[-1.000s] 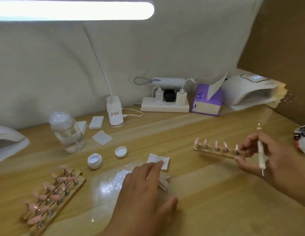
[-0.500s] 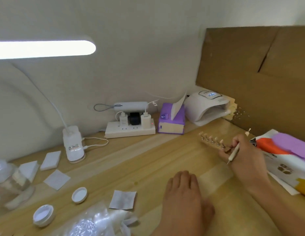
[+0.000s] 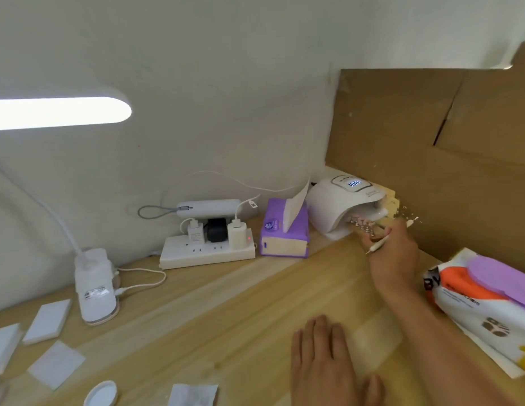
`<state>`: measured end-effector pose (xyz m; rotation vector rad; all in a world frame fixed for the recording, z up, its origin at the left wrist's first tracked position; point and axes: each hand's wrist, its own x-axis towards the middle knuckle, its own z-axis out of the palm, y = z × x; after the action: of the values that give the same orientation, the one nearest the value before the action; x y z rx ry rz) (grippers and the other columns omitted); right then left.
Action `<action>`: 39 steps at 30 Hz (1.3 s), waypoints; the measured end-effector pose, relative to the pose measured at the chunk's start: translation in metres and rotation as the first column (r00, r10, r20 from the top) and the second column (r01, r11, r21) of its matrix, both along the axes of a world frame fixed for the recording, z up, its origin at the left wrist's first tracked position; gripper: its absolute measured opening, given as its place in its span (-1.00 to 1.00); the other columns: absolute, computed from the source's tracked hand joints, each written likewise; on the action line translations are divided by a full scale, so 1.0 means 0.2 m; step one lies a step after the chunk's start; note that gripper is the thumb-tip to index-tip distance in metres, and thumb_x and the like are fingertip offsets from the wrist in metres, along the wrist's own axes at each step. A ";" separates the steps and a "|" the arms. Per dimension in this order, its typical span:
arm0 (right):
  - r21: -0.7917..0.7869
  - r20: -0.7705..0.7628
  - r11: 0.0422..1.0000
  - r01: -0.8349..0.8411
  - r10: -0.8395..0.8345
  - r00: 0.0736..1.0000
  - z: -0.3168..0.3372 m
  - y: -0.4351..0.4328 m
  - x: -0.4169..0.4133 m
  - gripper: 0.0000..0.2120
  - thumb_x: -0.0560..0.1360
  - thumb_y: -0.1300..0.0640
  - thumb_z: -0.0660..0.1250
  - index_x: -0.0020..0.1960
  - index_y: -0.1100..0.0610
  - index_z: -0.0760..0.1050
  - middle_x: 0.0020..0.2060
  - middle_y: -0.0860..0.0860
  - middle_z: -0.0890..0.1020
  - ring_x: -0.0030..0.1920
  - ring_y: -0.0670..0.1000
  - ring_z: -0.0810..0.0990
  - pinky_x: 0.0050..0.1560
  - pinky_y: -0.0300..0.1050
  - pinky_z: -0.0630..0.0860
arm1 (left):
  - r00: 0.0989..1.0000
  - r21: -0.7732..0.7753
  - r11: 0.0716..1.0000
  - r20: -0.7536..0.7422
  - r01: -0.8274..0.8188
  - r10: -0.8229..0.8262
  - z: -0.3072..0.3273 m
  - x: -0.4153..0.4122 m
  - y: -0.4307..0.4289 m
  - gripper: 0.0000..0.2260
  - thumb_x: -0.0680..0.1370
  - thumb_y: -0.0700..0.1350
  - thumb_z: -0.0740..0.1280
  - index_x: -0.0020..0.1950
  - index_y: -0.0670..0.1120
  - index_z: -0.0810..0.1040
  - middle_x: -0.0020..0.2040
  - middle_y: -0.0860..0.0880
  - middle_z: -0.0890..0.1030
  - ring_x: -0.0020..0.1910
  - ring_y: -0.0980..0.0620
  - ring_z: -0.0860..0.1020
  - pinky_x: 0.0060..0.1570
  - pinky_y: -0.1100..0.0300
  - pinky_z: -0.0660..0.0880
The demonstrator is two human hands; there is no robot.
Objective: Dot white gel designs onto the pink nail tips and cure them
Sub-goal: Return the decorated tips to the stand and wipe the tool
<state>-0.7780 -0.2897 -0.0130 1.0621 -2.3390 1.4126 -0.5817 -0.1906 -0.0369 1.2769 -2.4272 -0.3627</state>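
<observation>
Strip (image 3: 363,225) now reaches lamp (image 3: 343,205) (seemingly beyond grip (image 3: 393,253)).

Bright lamp bar (image 3: 59,112) glares left; soft, wide-angle blur.

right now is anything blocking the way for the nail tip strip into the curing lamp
Nothing visible does. The right hand holds the nail tip strip at the curing lamp mouth, its far end already under the hood. The tissue box sits off to the side.

1 curing lamp (image 3: 340,200), 1 desk lamp (image 3: 94,285), 2 hands, 3 plugged chargers.
</observation>
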 end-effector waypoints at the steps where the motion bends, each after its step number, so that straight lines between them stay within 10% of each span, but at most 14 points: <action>1: -0.015 0.001 1.000 0.003 -0.003 1.000 -0.01 -0.03 -0.01 -0.69 0.46 0.18 0.48 -0.07 0.20 0.33 -0.19 0.24 0.56 -0.21 0.23 0.50 -0.27 -0.02 0.28 | 0.996 -0.015 0.999 -0.088 -0.028 0.027 0.00 0.01 -0.02 -0.33 -0.17 0.40 0.48 -0.22 0.02 0.75 -0.11 0.06 0.73 -0.12 0.14 0.71 0.18 0.24 0.23; 4: -0.030 -0.006 1.000 0.010 -0.010 1.000 -0.04 -0.10 -0.02 -0.71 0.45 0.23 0.47 -0.08 0.22 0.33 -0.21 0.22 0.54 -0.23 0.15 0.44 -0.27 -0.04 0.26 | 0.889 -0.002 1.000 -0.458 0.007 -0.007 -0.05 0.06 -0.10 -0.59 0.05 0.06 0.64 -0.13 0.06 0.74 -0.02 0.11 0.70 -0.07 0.19 0.68 -0.02 0.35 0.49; 7: 0.021 0.026 0.999 0.025 -0.025 0.999 -0.07 -0.16 -0.03 -0.74 0.46 0.28 0.45 0.01 0.28 0.37 -0.14 0.24 0.56 -0.15 0.22 0.52 -0.23 -0.02 0.24 | 0.529 0.419 0.906 -0.782 0.055 0.330 0.01 0.06 -0.15 -0.76 0.47 -0.36 0.44 -0.04 -0.02 0.70 -0.01 -0.01 0.72 -0.11 0.20 0.64 -0.07 0.40 0.51; 11: 0.101 0.087 0.994 0.049 -0.058 0.995 -0.11 -0.24 -0.06 -0.73 0.50 0.25 0.42 0.08 0.31 0.38 -0.07 0.28 0.59 -0.02 0.31 0.58 -0.11 0.10 0.37 | 0.061 0.692 0.655 -0.700 0.303 0.711 0.06 0.10 -0.28 -0.80 0.60 -0.41 0.22 0.06 -0.26 0.63 -0.05 -0.12 0.69 -0.09 0.05 0.67 -0.07 0.26 0.61; 16: 0.085 0.138 0.996 0.041 -0.052 0.989 -0.10 -0.32 -0.11 -0.81 0.49 0.36 0.33 0.07 0.37 0.42 -0.04 0.34 0.61 0.02 0.35 0.57 -0.08 0.12 0.39 | -0.136 0.668 0.573 -0.587 0.476 0.798 0.04 0.14 -0.33 -0.81 0.62 -0.32 0.19 0.06 -0.26 0.60 -0.02 -0.20 0.70 -0.10 -0.07 0.72 -0.02 0.07 0.63; 23: 0.023 0.143 0.997 -0.068 0.064 0.988 -0.10 -0.35 -0.14 -0.80 0.42 0.46 0.31 0.03 0.33 0.44 -0.08 0.26 0.62 -0.04 0.29 0.58 -0.11 0.05 0.41 | 0.062 0.661 0.686 -0.732 0.303 0.678 0.03 0.10 -0.29 -0.79 0.61 -0.39 0.21 -0.10 -0.23 0.61 -0.21 -0.09 0.66 -0.23 0.04 0.64 -0.26 0.30 0.60; 28: 0.102 0.141 0.986 -0.131 0.116 0.983 -0.11 -0.37 -0.13 -0.78 0.42 0.41 0.28 0.04 0.24 0.47 -0.13 0.21 0.62 -0.05 0.25 0.58 -0.06 0.03 0.42 | 0.472 0.393 0.918 -0.799 -0.058 0.372 -0.02 0.12 -0.25 -0.78 0.52 -0.31 0.37 -0.16 0.01 0.64 -0.22 0.03 0.62 -0.40 0.20 0.47 -0.35 0.36 0.38; 34: -0.119 0.057 0.992 0.051 -0.044 0.997 -0.09 -0.32 -0.10 -0.85 0.45 0.30 0.32 0.02 0.21 0.49 -0.13 0.18 0.61 0.02 0.25 0.52 0.01 0.04 0.35 | 0.588 0.299 0.950 -0.754 -0.089 0.292 0.01 0.13 -0.24 -0.86 0.40 -0.15 0.31 -0.17 0.08 0.61 -0.13 0.07 0.61 -0.10 0.08 0.58 -0.11 0.31 0.44; 39: -0.314 -0.306 0.949 -0.004 -0.098 0.947 0.02 -0.31 -0.11 -0.75 0.43 0.31 0.30 0.10 0.21 0.52 0.00 0.18 0.62 0.08 0.21 0.49 0.09 0.01 0.26 | 0.671 0.248 0.964 -0.700 -0.094 0.246 0.02 0.14 -0.24 -0.85 0.34 -0.13 0.29 -0.19 0.11 0.58 -0.11 0.12 0.59 -0.03 0.06 0.55 -0.17 0.50 0.35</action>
<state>-0.8002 -0.3511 -0.0090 1.0428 -1.8321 1.4110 -0.5543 -0.2394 -0.0336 1.1224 -1.5995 -0.8821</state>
